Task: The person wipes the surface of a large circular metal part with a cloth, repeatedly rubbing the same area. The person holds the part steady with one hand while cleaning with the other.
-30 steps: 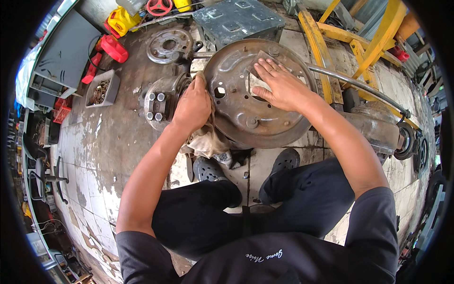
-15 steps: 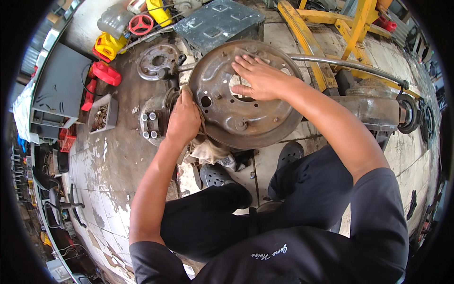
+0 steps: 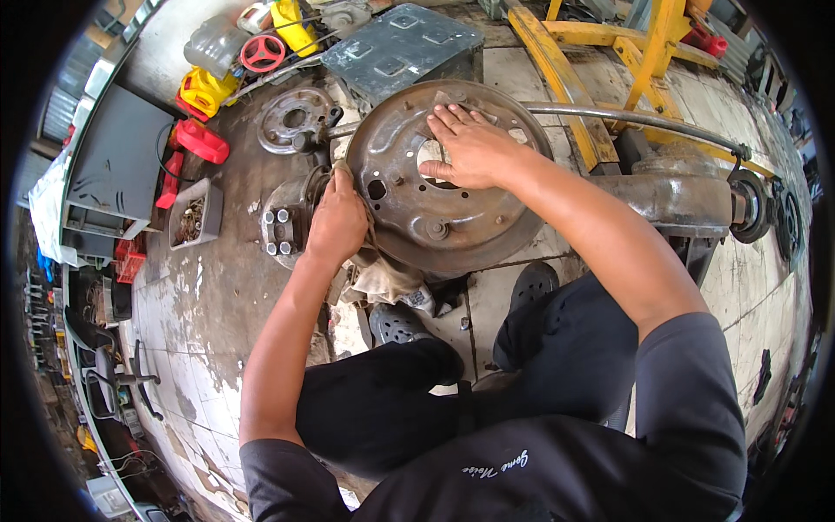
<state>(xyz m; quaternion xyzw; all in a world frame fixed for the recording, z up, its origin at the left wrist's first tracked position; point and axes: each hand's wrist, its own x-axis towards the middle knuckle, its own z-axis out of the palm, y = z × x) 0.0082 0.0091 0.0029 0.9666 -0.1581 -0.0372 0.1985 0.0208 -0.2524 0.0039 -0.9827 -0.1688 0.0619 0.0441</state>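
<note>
A large round brake backing plate (image 3: 461, 228), brown and worn, stands tilted in front of me, with holes and a central opening. My left hand (image 3: 339, 216) is closed round its left rim, where a strip of dull cloth seems to show under the fingers. Flat on the upper face of the plate lies my right hand (image 3: 474, 148), fingers stretched out and thumb over the central opening. A thin brownish piece (image 3: 450, 96) shows at its fingertips; I cannot tell its kind. Left of the plate is an axle end (image 3: 283, 230) with several bolts.
An axle housing (image 3: 665, 200) extends to the right, with a long bar (image 3: 626, 113) behind it. A dark metal box (image 3: 404, 48) and a yellow steel stand (image 3: 570, 83) are at the back. On the left lie another round plate (image 3: 291, 117) and a tray of small parts (image 3: 207, 217).
My right hand has shifted slightly on the plate, its forearm a little nearer to me. The left hand keeps its grip on the rim. The whole view has moved slightly.
</note>
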